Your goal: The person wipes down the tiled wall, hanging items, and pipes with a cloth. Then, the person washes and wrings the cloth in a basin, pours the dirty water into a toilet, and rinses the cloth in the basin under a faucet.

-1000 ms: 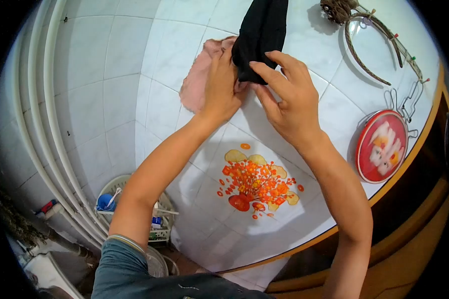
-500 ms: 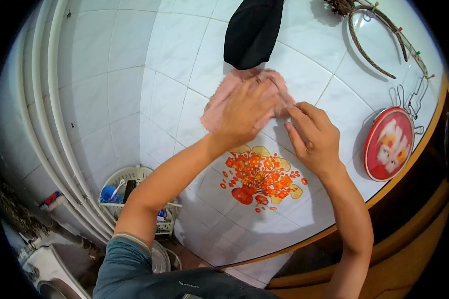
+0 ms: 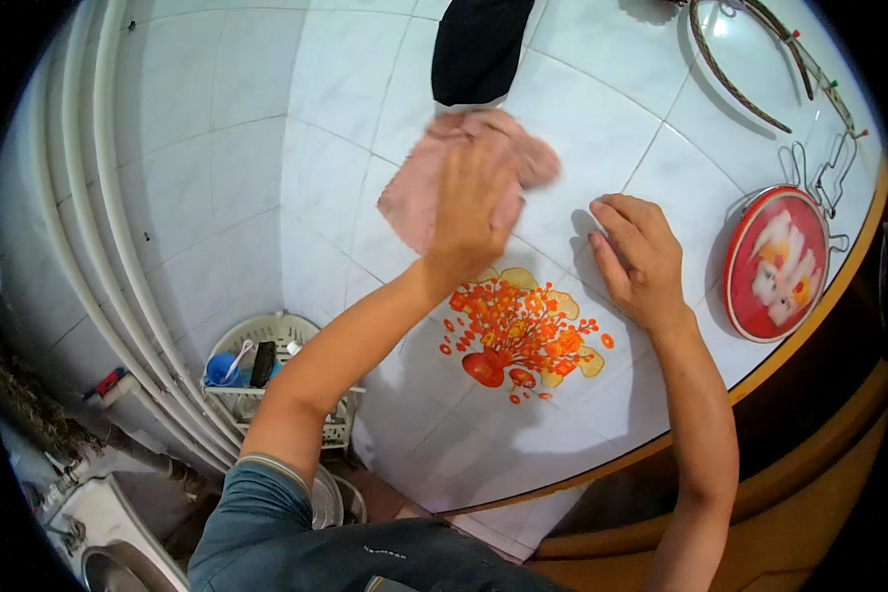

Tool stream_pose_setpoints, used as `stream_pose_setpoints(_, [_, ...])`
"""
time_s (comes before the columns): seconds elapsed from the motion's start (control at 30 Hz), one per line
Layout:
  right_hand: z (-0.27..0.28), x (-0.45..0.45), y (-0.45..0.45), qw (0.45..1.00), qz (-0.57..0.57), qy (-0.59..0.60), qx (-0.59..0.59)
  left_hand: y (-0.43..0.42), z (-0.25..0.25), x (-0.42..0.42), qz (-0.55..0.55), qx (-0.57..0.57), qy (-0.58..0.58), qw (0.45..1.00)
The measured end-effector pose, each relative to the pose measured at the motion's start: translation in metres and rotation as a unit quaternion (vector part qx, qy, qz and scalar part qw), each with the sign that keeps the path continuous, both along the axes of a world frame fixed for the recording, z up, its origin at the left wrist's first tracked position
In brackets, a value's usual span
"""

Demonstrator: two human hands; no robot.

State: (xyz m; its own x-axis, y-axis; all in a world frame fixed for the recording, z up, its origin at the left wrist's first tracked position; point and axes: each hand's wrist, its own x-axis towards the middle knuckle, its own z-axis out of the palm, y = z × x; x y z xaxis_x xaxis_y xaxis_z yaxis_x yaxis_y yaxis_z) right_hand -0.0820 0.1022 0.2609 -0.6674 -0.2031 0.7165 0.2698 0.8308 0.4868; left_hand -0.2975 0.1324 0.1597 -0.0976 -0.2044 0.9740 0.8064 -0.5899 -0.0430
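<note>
My left hand (image 3: 471, 202) presses a crumpled pink cloth (image 3: 411, 197) against the white tiled wall. Its fingers are extended over the cloth and slightly blurred. Right of it, my right hand (image 3: 643, 264) is held near the wall with nothing in it, thumb and bent fingers apart. Directly above the cloth, a black fabric item (image 3: 479, 49) hangs, its top cut off by the frame. Below the left hand is an orange and red flower-vase sticker (image 3: 523, 340) on the tiles.
Right of my right hand, a round red item with a white animal picture (image 3: 777, 264) hangs by metal hooks (image 3: 831, 183). A brown headband-like loop (image 3: 735, 84) is above it. White pipes (image 3: 118, 227) run down the left. A corner rack (image 3: 281, 335) holds a blue cup; a sink (image 3: 113, 538) is lower left.
My left hand and the pink cloth have shifted up and left. My right hand has come away from the cloth's edge and moved right. The whole view has shifted slightly.
</note>
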Motion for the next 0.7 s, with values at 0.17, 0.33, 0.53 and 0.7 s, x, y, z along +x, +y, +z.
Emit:
stream_pose_setpoints(0.17, [-0.002,0.001,-0.002,1.0,0.003,0.0,-0.025,-0.005,-0.012,-0.012,0.039,-0.059,0.067,0.995])
stream_pose_setpoints(0.33, [-0.021,0.002,-0.025,0.997,-0.02,0.004,-0.08,-0.015,-0.023,-0.015,0.02,-0.082,-0.096,0.992])
stream_pose_setpoints(0.53, [-0.048,-0.002,-0.051,0.949,-0.015,-0.022,-0.315,-0.072,0.003,0.045,-0.439,-0.189,-0.169,0.862])
stream_pose_setpoints(0.7, [-0.072,0.02,-0.059,0.948,0.07,0.086,-0.297,-0.124,0.023,0.101,-0.714,-0.295,-0.174,0.611])
